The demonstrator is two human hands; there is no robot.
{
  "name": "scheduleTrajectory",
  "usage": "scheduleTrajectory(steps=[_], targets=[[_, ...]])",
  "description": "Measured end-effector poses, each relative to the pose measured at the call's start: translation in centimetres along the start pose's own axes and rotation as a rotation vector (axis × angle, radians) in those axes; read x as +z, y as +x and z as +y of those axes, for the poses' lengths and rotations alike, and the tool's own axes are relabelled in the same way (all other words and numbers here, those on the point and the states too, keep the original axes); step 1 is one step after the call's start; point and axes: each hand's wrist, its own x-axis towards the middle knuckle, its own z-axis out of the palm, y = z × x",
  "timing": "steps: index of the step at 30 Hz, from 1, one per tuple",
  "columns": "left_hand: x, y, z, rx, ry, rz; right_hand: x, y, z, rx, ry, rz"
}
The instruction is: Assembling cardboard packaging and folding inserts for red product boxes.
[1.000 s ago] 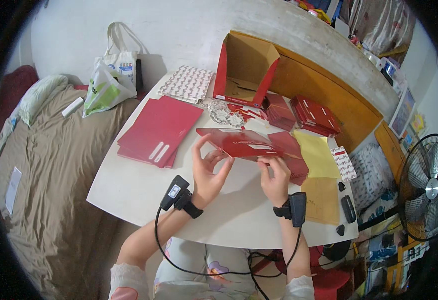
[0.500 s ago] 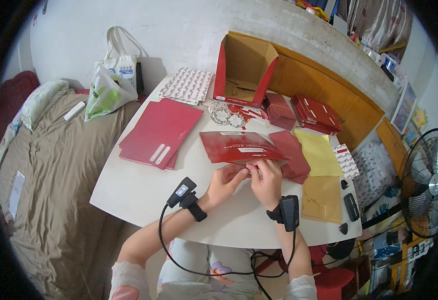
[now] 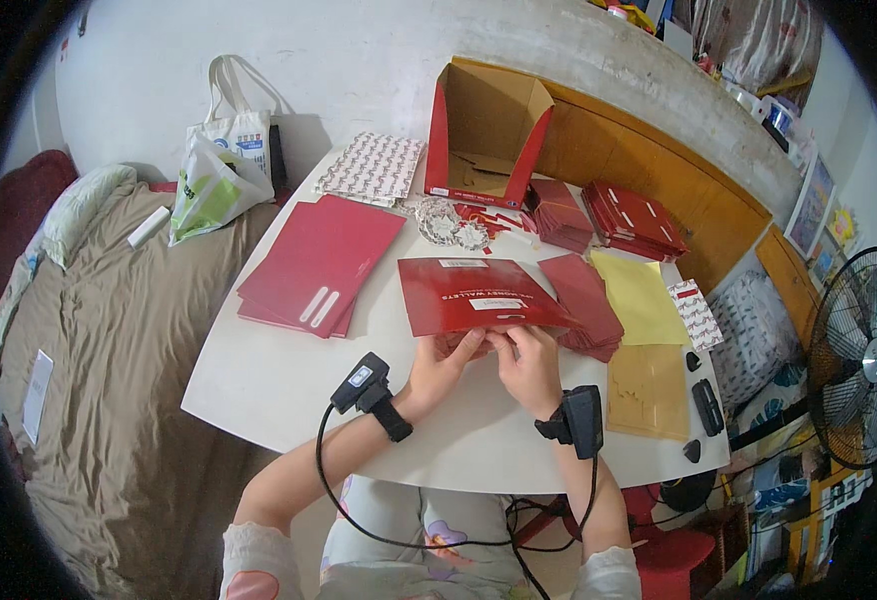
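Red packet [image 3: 464, 288] over the white table [image 3: 479, 450], extending beyond the thumbs; left hand [image 3: 437, 370] and right hand [image 3: 531, 370], side by side, pinch its near edge, fingers narrow, partly hidden beneath.

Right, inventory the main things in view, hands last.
Table: one, white, centre
Printed flat packet: one, red, held over it
Large card sheets: several, red, left
Patterned sheets: pile, white, back left
Display box: one, red-and-brown, back
Card stacks: several, red, right half
Thin sheet: one, yellow, right
Flat sheet: one, tan, below it
Bed: one, brown-covered, far left
Tote bag: one, white, upper left
Plastic bag: one, white-and-green, before tote
Electric fan: one, black, far right
Wrist-worn devices: two, black, lower centre
Left hand: one, bare, at packet's near edge
Right hand: one, bare, beside left
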Motion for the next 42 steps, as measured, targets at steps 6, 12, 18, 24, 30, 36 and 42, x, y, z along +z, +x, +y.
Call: scheduleTrajectory(steps=[6, 12, 18, 24, 30, 36, 42], targets=[[0.2, -0.2, 0.3, -0.055, 0.019, 0.015, 0.0, -0.3, 0.0, 0.021, -0.027, -0.025], [0.2, -0.4, 0.5, -0.098, 0.050, 0.061, 0.3, -0.5, -0.3, -0.043, -0.140, 0.009], [-0.1, -0.3, -0.1, -0.118, 0.072, 0.063, 0.7, -0.7, -0.3, -0.192, -0.268, 0.088], [-0.7, -0.3, -0.4, -0.138, 0.088, 0.024, 1.1, -0.9, 0.0, -0.280, -0.407, 0.089], [0.1, -0.4, -0.1, -0.108, 0.000, 0.049, 1.0, -1.2, 0.0, -0.262, -0.350, 0.054], [-0.2, -0.5, -1.0, -0.058, 0.136, -0.051, 0.6, -0.7, -0.9, -0.174, -0.334, 0.019], [0.3, -0.2, -0.2, 0.054, 0.173, -0.011, -0.3, -0.3, -0.7, -0.140, -0.251, 0.010]])
